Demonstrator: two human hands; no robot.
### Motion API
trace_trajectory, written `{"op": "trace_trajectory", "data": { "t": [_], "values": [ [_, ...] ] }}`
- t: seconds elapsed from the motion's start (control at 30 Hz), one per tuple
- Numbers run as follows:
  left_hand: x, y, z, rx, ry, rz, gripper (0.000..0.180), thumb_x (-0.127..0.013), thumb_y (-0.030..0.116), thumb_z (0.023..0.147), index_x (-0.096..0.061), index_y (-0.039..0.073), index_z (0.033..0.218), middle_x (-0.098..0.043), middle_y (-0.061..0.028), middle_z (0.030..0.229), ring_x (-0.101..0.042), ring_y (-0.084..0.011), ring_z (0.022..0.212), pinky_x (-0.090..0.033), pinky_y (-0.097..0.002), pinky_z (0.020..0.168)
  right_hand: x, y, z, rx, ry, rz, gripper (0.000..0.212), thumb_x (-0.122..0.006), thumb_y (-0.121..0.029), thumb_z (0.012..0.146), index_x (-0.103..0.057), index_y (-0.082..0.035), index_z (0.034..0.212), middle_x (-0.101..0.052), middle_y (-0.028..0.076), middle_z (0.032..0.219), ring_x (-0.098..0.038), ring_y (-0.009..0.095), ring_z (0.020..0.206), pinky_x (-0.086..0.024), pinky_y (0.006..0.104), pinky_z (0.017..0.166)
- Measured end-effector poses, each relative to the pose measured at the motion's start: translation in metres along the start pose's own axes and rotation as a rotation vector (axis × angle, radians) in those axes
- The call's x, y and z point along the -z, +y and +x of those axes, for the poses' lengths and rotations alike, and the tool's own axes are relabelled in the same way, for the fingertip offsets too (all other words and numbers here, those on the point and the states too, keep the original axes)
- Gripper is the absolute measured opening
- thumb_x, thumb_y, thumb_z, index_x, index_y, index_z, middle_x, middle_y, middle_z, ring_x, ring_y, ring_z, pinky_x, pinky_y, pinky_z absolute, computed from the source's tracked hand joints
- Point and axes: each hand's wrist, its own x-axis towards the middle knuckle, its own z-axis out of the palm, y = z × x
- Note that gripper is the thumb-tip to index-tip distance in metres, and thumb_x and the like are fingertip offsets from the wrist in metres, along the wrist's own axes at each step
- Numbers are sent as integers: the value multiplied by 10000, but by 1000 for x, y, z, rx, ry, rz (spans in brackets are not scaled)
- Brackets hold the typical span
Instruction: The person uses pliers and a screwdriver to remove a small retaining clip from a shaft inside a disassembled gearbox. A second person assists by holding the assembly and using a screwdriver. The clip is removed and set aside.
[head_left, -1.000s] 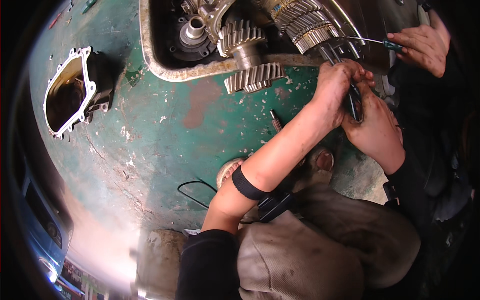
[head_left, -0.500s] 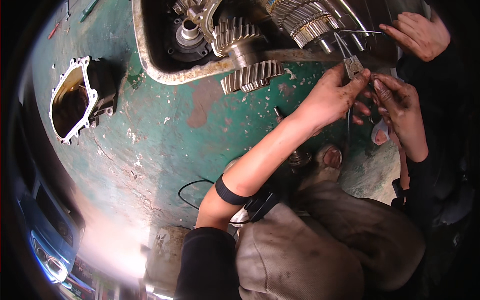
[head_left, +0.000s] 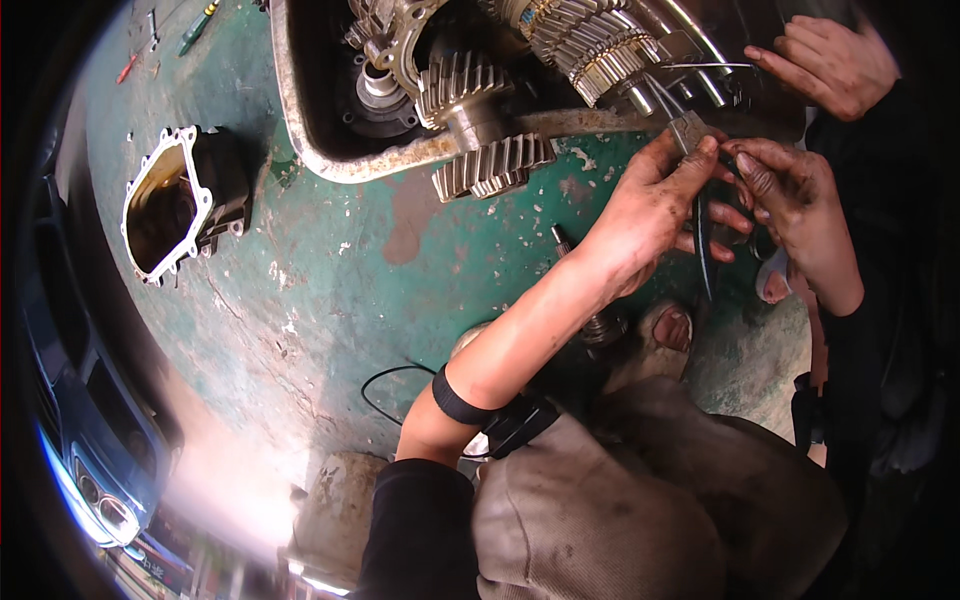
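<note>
Pliers (head_left: 686,131): grey, slim-tipped, dark-handled; upper right of frame. Left hand (head_left: 655,200) gripping them; right hand (head_left: 803,195), hold unclear.

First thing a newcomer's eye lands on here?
Probably the stack of toothed gears at the top, right of centre, with a paired helical gear lying across the near rim of the metal tray. Just below the stack, the left hand grips dark-handled pliers, their tips pointing up toward it. Off to the left, an open housing with a pale flange sits on the worn green floor.
</note>
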Motion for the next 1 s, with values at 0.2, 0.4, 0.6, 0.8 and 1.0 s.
{"op": "trace_trajectory", "data": {
  "t": [0.2, 0.4, 0.6, 0.8, 1.0],
  "values": [
    [1, 1, -2, 0, -7, -65, 381, -474, 330, 1018, -475, 40, 1265, -643, -118, 1059, -692, -238, 875, -601, -339, 578, -4, -4, 2, -47, -19, 3, 168, -564, -78, 953, -656, 52, 1007, -559, 3, 684, -473, 59, 602, -389, 222, 550],
    [-7, 1, 7, 4, 102, -128, 316, -486, 375, 1011, -528, 75, 1102, -621, -41, 918, -608, -116, 704, -466, -233, 465, -4, -7, 5, -35, -42, -74, 153, -565, -98, 956, -643, 34, 954, -533, -6, 655, -481, 62, 611, -395, 235, 547],
    [-34, -3, 21, -113, 378, -271, 291, -502, 375, 1005, -542, 93, 947, -534, 9, 799, -433, -59, 583, -283, -182, 400, -10, -15, 2, 160, 170, -172, 312, -675, -226, 899, -558, -4, 1085, -616, 51, 874, -573, 105, 768, -462, 256, 660],
    [-40, 3, 24, -135, 423, -298, 288, -501, 355, 1006, -523, 101, 873, -454, 27, 668, -398, -56, 534, -284, -199, 400, 1, -28, -51, 309, 26, -797, 880, -798, -372, 697, -395, -9, 1390, -471, 224, 1318, -504, 353, 1200, -447, 425, 953],
    [-40, 0, 28, -154, 437, -289, 298, -508, 358, 1003, -517, 102, 851, -412, 38, 581, -344, -58, 462, -269, -213, 399, -20, -28, -52, 22, 61, -990, 966, -784, -286, 637, -315, -47, 1448, -424, 181, 1324, -459, 351, 1232, -430, 488, 984]
  ]
}}
